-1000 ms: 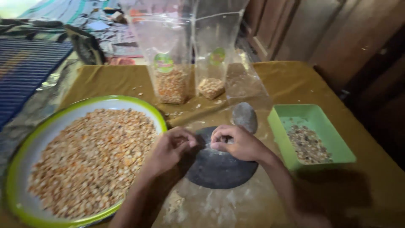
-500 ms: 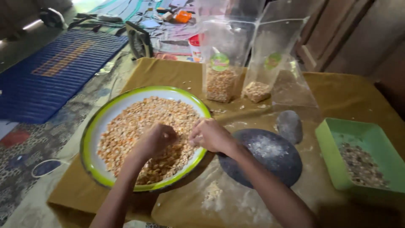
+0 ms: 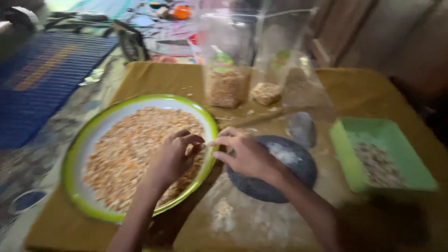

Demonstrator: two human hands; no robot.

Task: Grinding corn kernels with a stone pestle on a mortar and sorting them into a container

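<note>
- The left hand rests, fingers curled together, on the heap of orange-tan kernels inside the round white enamel plate with a green rim; whether it pinches any kernels cannot be told.
- The right hand hovers at the plate's right edge, fingertips drawn together and pointing at the left hand, just above the flat dark round grinding stone.
- A smaller smooth grey pebble lies just beyond the stone.
- A square green plastic tray holding pale grainy bits sits to the right.
- Two clear plastic bags, part-filled with grain, stand behind on the mustard-brown cloth.
</note>
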